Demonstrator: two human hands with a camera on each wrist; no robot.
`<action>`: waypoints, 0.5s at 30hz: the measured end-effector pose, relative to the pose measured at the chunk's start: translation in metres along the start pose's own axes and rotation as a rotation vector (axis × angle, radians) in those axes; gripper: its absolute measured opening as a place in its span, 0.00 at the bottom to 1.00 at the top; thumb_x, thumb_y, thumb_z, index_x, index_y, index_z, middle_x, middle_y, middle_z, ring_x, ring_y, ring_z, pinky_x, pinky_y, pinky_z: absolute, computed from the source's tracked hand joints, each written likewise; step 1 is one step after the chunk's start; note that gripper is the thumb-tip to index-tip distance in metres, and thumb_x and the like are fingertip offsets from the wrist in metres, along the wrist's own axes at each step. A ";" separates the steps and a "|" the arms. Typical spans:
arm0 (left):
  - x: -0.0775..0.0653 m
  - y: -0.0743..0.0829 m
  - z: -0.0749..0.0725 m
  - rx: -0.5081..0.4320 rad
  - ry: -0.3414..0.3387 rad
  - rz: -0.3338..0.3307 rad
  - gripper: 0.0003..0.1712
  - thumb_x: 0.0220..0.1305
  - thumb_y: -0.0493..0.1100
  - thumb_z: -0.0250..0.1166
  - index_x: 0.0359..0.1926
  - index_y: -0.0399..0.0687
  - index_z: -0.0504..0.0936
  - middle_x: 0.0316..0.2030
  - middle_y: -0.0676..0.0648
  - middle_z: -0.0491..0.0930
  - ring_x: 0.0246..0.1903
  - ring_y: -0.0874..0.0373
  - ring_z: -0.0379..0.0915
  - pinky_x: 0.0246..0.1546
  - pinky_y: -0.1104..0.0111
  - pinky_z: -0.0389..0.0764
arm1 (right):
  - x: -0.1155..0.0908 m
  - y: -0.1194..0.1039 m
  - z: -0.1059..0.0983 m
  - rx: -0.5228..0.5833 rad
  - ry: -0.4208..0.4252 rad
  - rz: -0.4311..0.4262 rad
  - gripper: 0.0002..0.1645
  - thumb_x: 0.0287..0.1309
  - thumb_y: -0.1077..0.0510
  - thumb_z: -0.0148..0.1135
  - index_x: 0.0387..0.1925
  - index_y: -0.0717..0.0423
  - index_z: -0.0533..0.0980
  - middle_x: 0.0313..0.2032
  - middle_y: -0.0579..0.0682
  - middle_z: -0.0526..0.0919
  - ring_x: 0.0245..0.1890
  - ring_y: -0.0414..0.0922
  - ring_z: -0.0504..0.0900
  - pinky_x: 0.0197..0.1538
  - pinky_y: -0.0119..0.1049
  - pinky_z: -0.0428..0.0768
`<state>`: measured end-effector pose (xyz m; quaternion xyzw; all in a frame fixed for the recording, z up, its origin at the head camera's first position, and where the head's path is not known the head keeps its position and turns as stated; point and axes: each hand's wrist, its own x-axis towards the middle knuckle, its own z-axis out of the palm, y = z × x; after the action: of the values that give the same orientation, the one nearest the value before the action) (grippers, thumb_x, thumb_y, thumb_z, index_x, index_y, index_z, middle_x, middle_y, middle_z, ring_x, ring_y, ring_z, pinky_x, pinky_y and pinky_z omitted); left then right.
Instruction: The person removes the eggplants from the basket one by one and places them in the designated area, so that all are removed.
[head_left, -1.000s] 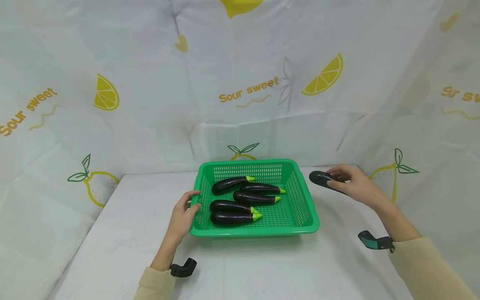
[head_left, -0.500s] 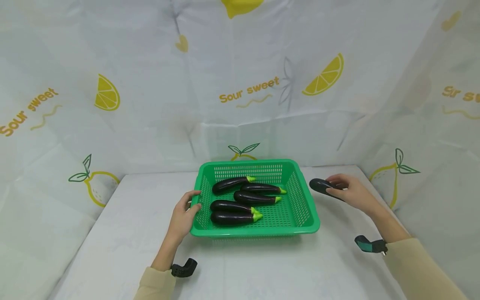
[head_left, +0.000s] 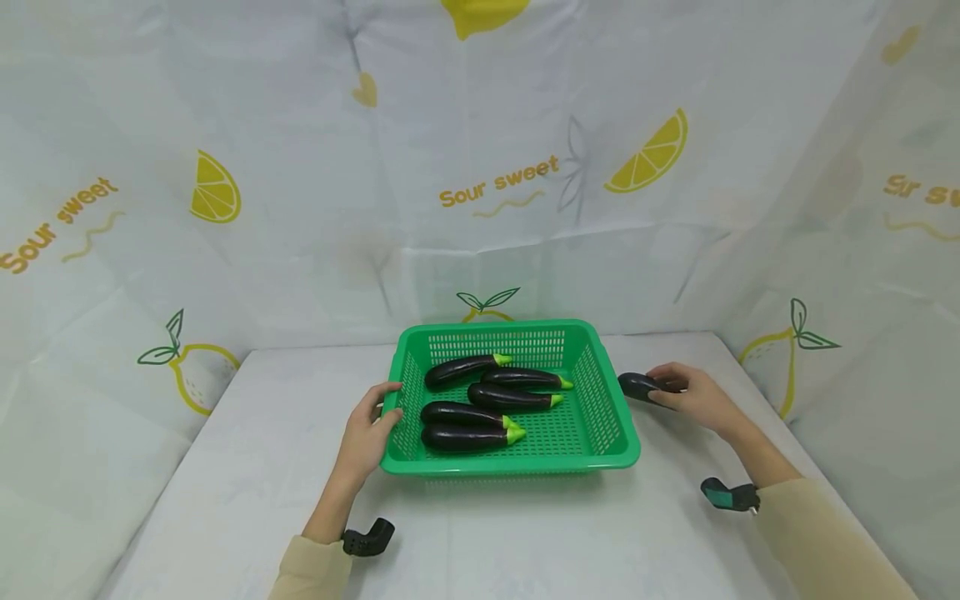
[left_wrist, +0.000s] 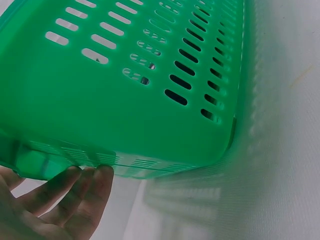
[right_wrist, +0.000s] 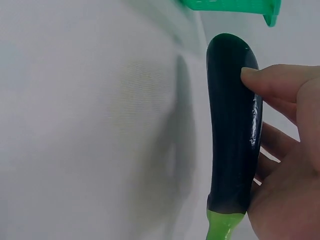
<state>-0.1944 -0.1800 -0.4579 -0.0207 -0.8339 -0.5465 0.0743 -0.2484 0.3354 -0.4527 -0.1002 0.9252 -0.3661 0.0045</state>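
The eggplant (right_wrist: 232,125) you hold in your right fingers (right_wrist: 275,141) has a smooth, glossy skin with a bright streak of reflected light; its green stem end (right_wrist: 224,224) is smooth too. Your five eggplants (head_left: 513,397) inside the basket (head_left: 510,467) look just as shiny, and the basket itself is smooth, slotted plastic with a soft sheen. Your tabletop (head_left: 487,542) is white and matt, finely textured up close. Behind it, your printed backdrop (head_left: 315,250) looks like creased, matt cloth. Your sleeves (head_left: 817,529) are matt cloth, your wrist mounts (head_left: 367,538) dark plastic.
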 end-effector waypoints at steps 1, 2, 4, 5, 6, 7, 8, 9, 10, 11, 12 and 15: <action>0.000 0.000 0.000 -0.001 0.000 0.002 0.23 0.73 0.39 0.57 0.68 0.50 0.74 0.65 0.40 0.73 0.60 0.43 0.75 0.53 0.47 0.80 | 0.001 0.000 0.001 -0.004 0.001 0.001 0.24 0.67 0.57 0.65 0.59 0.67 0.75 0.55 0.69 0.79 0.53 0.65 0.78 0.50 0.53 0.80; 0.000 -0.001 0.000 -0.001 0.000 0.005 0.23 0.73 0.39 0.57 0.68 0.50 0.73 0.65 0.40 0.73 0.60 0.43 0.75 0.53 0.47 0.80 | 0.002 0.001 0.002 -0.007 0.002 0.000 0.24 0.67 0.57 0.65 0.59 0.67 0.75 0.55 0.69 0.79 0.53 0.64 0.79 0.50 0.54 0.80; 0.000 -0.001 0.000 -0.003 0.001 0.007 0.23 0.73 0.39 0.57 0.68 0.49 0.73 0.65 0.40 0.73 0.60 0.43 0.75 0.53 0.47 0.80 | 0.004 0.003 0.005 -0.018 0.005 -0.001 0.23 0.66 0.58 0.65 0.58 0.67 0.76 0.54 0.68 0.79 0.52 0.64 0.79 0.50 0.53 0.79; 0.000 -0.002 0.000 -0.004 0.001 0.007 0.23 0.73 0.39 0.57 0.67 0.50 0.74 0.65 0.40 0.73 0.60 0.43 0.75 0.53 0.47 0.80 | 0.004 0.005 0.006 -0.025 0.006 -0.003 0.23 0.66 0.59 0.65 0.58 0.67 0.76 0.54 0.67 0.80 0.52 0.63 0.79 0.50 0.53 0.79; 0.000 -0.002 0.000 -0.006 0.001 0.006 0.23 0.73 0.39 0.57 0.67 0.50 0.74 0.65 0.40 0.73 0.60 0.43 0.75 0.53 0.47 0.80 | 0.005 0.005 0.007 -0.032 0.008 -0.006 0.22 0.65 0.59 0.65 0.57 0.66 0.76 0.53 0.67 0.80 0.52 0.63 0.79 0.50 0.53 0.79; 0.000 -0.002 0.000 -0.009 0.001 0.005 0.23 0.73 0.39 0.57 0.67 0.50 0.74 0.66 0.40 0.73 0.60 0.43 0.75 0.53 0.47 0.80 | 0.005 0.006 0.008 -0.037 0.010 -0.009 0.22 0.65 0.59 0.66 0.57 0.66 0.77 0.53 0.66 0.81 0.52 0.63 0.79 0.51 0.53 0.78; 0.000 -0.003 0.000 -0.011 0.000 0.004 0.23 0.73 0.39 0.57 0.68 0.50 0.74 0.66 0.41 0.73 0.60 0.43 0.75 0.53 0.48 0.80 | 0.005 0.006 0.009 -0.038 0.010 -0.011 0.22 0.65 0.60 0.66 0.57 0.66 0.77 0.52 0.66 0.81 0.52 0.62 0.79 0.51 0.53 0.78; 0.000 -0.003 0.000 -0.013 -0.001 0.003 0.24 0.73 0.39 0.57 0.68 0.50 0.74 0.66 0.41 0.73 0.60 0.44 0.75 0.52 0.48 0.80 | 0.005 0.006 0.010 -0.042 0.010 -0.011 0.21 0.65 0.60 0.66 0.56 0.66 0.77 0.52 0.66 0.81 0.52 0.62 0.79 0.51 0.53 0.78; 0.000 -0.003 0.001 -0.015 -0.002 0.001 0.24 0.73 0.39 0.57 0.68 0.50 0.73 0.66 0.41 0.73 0.60 0.44 0.75 0.52 0.48 0.80 | 0.005 0.006 0.011 -0.042 0.007 -0.014 0.21 0.65 0.60 0.66 0.56 0.67 0.77 0.52 0.66 0.81 0.52 0.63 0.79 0.51 0.54 0.78; 0.000 -0.003 0.001 -0.016 -0.001 0.001 0.24 0.73 0.39 0.58 0.68 0.50 0.73 0.66 0.41 0.73 0.60 0.44 0.75 0.52 0.48 0.80 | 0.005 0.005 0.011 -0.040 0.005 -0.016 0.22 0.65 0.60 0.66 0.56 0.67 0.77 0.52 0.66 0.81 0.52 0.63 0.79 0.51 0.55 0.78; 0.001 -0.003 0.001 -0.016 -0.002 0.002 0.24 0.73 0.39 0.57 0.68 0.50 0.73 0.66 0.41 0.73 0.60 0.44 0.75 0.52 0.48 0.80 | 0.005 0.005 0.012 -0.039 0.004 -0.016 0.22 0.65 0.60 0.66 0.56 0.67 0.77 0.52 0.66 0.81 0.52 0.63 0.79 0.51 0.56 0.77; 0.001 -0.003 0.001 -0.017 0.001 0.002 0.24 0.73 0.39 0.58 0.68 0.50 0.74 0.66 0.41 0.73 0.60 0.44 0.75 0.52 0.48 0.81 | 0.005 0.004 0.013 -0.032 0.000 -0.017 0.21 0.65 0.60 0.66 0.56 0.67 0.77 0.52 0.67 0.81 0.52 0.63 0.79 0.52 0.57 0.77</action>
<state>-0.1953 -0.1806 -0.4605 -0.0220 -0.8291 -0.5536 0.0750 -0.2533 0.3281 -0.4648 -0.1081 0.9300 -0.3513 -0.0002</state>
